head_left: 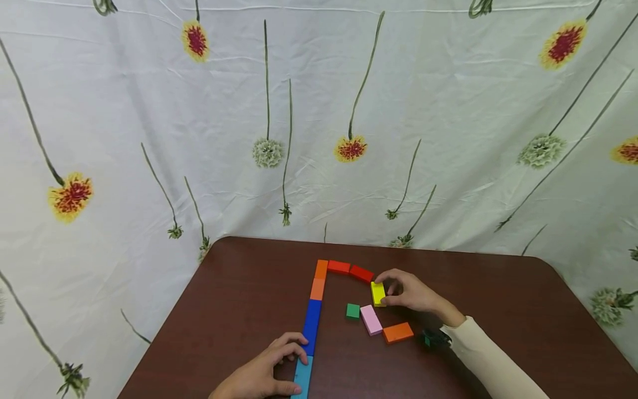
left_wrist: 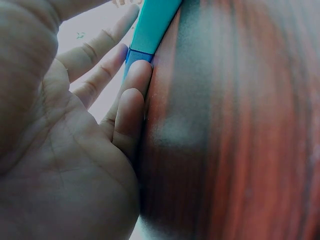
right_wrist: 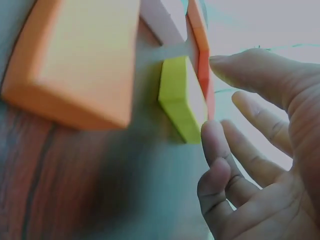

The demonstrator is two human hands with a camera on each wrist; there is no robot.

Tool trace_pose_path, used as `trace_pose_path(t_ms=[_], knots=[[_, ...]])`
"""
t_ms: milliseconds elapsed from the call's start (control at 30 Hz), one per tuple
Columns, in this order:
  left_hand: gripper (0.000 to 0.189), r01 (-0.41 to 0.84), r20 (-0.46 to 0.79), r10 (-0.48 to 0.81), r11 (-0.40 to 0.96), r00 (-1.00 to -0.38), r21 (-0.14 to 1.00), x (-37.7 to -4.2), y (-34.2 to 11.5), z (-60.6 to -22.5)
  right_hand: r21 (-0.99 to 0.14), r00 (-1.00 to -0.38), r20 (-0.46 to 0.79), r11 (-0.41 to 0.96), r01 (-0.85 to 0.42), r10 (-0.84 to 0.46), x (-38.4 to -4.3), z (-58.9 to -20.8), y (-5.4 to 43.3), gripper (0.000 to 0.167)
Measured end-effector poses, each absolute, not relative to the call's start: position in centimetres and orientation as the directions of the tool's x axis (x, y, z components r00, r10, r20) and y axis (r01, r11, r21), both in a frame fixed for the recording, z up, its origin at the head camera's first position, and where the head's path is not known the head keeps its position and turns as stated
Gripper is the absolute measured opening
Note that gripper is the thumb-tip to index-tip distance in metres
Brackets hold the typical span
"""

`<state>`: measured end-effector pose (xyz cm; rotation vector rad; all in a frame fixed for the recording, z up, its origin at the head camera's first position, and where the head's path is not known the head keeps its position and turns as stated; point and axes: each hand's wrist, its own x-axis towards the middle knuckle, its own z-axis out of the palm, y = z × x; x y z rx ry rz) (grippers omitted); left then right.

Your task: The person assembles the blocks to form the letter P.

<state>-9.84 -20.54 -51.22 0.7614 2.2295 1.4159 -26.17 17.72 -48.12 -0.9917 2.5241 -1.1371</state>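
Observation:
My left hand (head_left: 264, 368) lies with relaxed fingers beside a light blue block (head_left: 305, 372). Its fingertips reach the left edge of this block and of the dark blue block (head_left: 312, 321) beyond. In the left wrist view, the fingers stretch out along the light blue block (left_wrist: 155, 25). My right hand (head_left: 413, 291) hovers around a yellow block (head_left: 377, 294), index finger at its far end and thumb over its near corner. From the right wrist, the thumb and fingers stand spread, with a gap between the thumb and the yellow block (right_wrist: 175, 87).
Two orange blocks (head_left: 317, 288) continue the blue line. Two red blocks (head_left: 361, 273) run from its far end towards the yellow one. A green block (head_left: 353, 311), a pink block (head_left: 371, 320) and another orange block (head_left: 398, 333) lie nearer on the brown table (head_left: 224, 299). Flowered cloth (head_left: 224, 111) hangs behind.

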Motion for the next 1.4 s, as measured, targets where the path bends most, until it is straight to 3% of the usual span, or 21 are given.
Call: trace_pose_path(t_ms=[367, 867, 1167, 1400], knots=[[0.027, 0.255, -0.019, 0.63, 0.341, -0.776, 0.905, -9.7, -20.4, -51.1, -0.721, -0.678, 0.004, 0.467, -0.511, -0.735, -24.7, -46.9, 15.2, 0.034], [0.028, 0.266, -0.013, 0.629, 0.348, -0.778, 0.899, -9.9, -20.4, -51.2, -0.699, -0.609, 0.029, 0.419, -0.58, -0.793, -24.0, -47.1, 12.2, 0.027], [0.027, 0.257, -0.025, 0.625, 0.356, -0.78, 0.898, -9.9, -20.4, -51.1, -0.647, -0.62, -0.046, 0.496, -0.579, -0.784, -24.1, -47.4, 11.2, 0.026], [0.027, 0.253, -0.02, 0.628, 0.343, -0.778, 0.905, -9.9, -20.4, -51.1, -0.563, -0.6, -0.02, 0.505, -0.655, -0.8, -24.5, -47.5, 10.0, 0.021]])
